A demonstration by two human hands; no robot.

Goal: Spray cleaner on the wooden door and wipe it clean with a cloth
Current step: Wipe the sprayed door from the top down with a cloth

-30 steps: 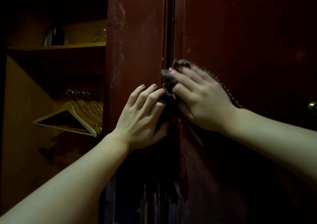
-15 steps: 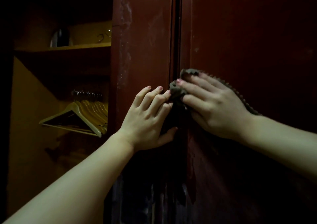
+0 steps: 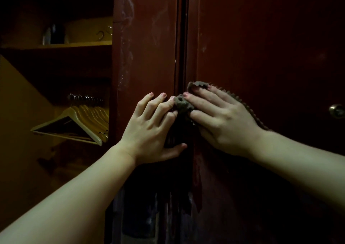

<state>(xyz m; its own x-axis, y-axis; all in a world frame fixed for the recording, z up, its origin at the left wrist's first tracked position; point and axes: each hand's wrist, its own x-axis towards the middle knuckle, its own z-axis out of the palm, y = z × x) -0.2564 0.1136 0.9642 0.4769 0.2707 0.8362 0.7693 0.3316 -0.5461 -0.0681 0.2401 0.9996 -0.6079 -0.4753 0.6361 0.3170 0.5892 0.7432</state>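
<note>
The dark red-brown wooden door (image 3: 261, 43) fills the right side, and a narrow panel (image 3: 147, 53) of the same wood with pale smears stands left of a vertical gap. A grey-brown cloth (image 3: 182, 105) with a zigzag edge lies across that gap. My right hand (image 3: 222, 118) presses the cloth flat against the door with straight fingers. My left hand (image 3: 151, 129) rests on the narrow panel, its bent fingers and thumb holding the cloth's dark left part. No spray bottle is in sight.
A round metal door knob (image 3: 336, 111) sits at the far right edge. To the left an open wardrobe holds several wooden hangers (image 3: 78, 126) on a rail, under a shelf (image 3: 56, 46) with a dark bottle-like item (image 3: 54, 33). The light is dim.
Both hands and the cloth have slid a little way down the door along the gap. Their hold on the cloth looks the same.
</note>
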